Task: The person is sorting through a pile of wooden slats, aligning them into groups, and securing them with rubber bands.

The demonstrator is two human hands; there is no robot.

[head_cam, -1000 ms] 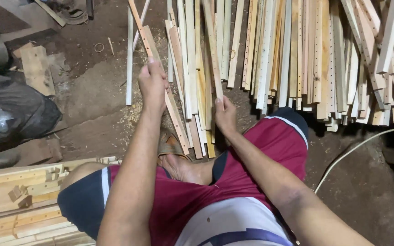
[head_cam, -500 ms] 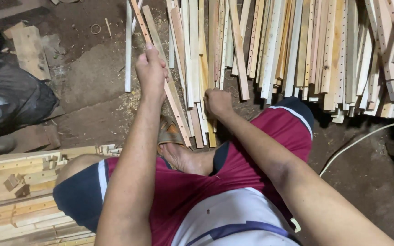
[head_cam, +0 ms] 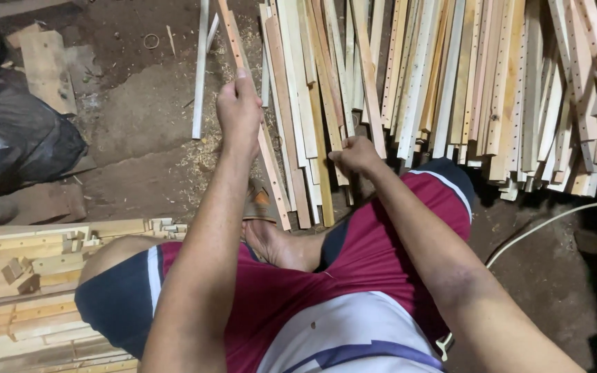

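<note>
Slat (head_cam: 271,166), a long reddish strip running from the top edge down to the sandal (head_cam: 260,204), is clamped in the left hand (head_cam: 240,114), whose fist closes round its upper part. Right hand (head_cam: 355,153) is closed on the near end of another strip (head_cam: 369,90) in the pile of pale slats (head_cam: 464,90) spread over the dirt floor (head_cam: 133,131). A black bag (head_cam: 22,141) lies at the left, and stacked wood frames (head_cam: 29,276) sit beside the left knee.
</note>
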